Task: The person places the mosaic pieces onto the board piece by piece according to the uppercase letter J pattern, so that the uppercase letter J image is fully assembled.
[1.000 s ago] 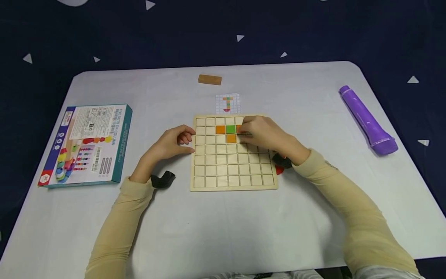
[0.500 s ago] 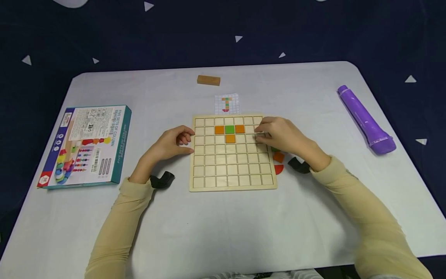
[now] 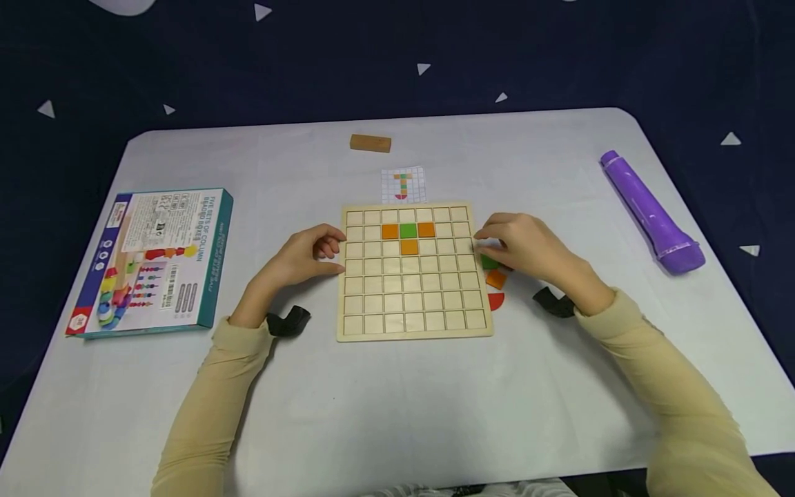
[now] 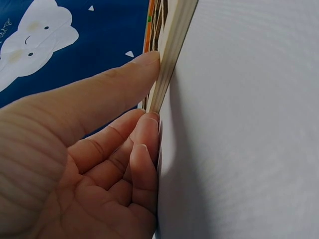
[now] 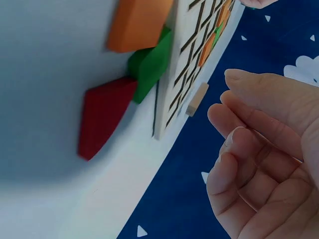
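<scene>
A wooden grid board (image 3: 412,302) holds a row of orange (image 3: 389,231), green (image 3: 407,230) and orange (image 3: 426,229) squares, with another orange square (image 3: 409,246) below the green. My left hand (image 3: 302,253) touches the board's left edge with thumb and fingertips; the left wrist view shows the thumb tip (image 4: 147,59) against the rim. Just past the right edge, my right hand (image 3: 524,241) hovers with nothing between its loosely bent fingers. Beside that edge lie a green piece (image 3: 489,263), an orange square (image 3: 495,279) and a red rounded piece (image 3: 495,301). Another red piece (image 5: 105,117) shows in the right wrist view.
A small gridded pattern card (image 3: 403,185) lies beyond the board, with a wooden block (image 3: 370,143) behind it. At the left is a boxed toy set (image 3: 168,259); at the right, a purple microphone-shaped object (image 3: 652,214).
My right hand has moved right, from over the orange square at the row's right end to beyond the board's edge. That square is now uncovered in its cell. My left hand stays put.
</scene>
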Tool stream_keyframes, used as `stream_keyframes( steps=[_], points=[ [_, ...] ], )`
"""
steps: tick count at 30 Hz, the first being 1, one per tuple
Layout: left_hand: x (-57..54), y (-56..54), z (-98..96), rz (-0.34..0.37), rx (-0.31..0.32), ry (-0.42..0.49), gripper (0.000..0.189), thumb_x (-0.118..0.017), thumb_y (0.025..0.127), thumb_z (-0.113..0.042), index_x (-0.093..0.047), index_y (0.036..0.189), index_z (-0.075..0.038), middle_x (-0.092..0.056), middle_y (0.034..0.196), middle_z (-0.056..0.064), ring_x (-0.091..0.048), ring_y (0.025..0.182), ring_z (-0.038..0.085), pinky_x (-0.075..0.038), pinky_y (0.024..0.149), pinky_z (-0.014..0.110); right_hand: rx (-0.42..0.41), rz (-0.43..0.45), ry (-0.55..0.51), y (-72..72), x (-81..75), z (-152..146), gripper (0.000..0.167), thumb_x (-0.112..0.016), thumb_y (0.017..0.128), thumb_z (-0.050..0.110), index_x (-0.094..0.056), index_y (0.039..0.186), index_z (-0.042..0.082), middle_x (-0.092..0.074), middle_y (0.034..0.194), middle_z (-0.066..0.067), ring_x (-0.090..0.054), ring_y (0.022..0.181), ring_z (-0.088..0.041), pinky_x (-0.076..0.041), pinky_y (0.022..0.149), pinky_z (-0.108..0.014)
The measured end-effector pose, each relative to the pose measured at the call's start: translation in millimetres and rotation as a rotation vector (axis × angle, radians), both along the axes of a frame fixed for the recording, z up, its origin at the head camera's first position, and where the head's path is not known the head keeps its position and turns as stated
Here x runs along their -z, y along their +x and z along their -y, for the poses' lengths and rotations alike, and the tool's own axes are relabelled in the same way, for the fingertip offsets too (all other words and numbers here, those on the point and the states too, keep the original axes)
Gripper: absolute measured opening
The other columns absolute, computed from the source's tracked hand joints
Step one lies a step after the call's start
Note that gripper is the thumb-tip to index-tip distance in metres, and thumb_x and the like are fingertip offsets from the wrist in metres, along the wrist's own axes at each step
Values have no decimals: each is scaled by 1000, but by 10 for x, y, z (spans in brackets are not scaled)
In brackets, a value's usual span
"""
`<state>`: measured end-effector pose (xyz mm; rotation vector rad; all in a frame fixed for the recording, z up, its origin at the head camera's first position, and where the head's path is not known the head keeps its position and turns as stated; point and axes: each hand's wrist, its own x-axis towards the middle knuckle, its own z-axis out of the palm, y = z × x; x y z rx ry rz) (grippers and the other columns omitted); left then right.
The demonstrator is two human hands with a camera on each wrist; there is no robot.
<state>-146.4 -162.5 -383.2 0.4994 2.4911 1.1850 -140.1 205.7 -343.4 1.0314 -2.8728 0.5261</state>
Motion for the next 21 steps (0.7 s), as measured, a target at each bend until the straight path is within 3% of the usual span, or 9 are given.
stream_keyframes(
  steps=[14,21],
  points=[
    [-21,6,-2,-11,1,-25,49,-74,77,-3,-53,120,3,-54,94,14,-52,86,23,-41,74,22,10,35,26,76,32,-174,18,-71,78,2,-72,95,0,-69,91,-10,-63,75,-19,-52,65,-35],
    [-23,8,-7,-11,1,-29,49,-74,76,-2,-53,120,4,-54,94,14,-52,85,23,-42,75,22,-26,46,24,91,94,-226,19,-71,76,0,-71,94,-2,-69,90,-10,-64,76,-19,-53,67,-35]
  ],
)
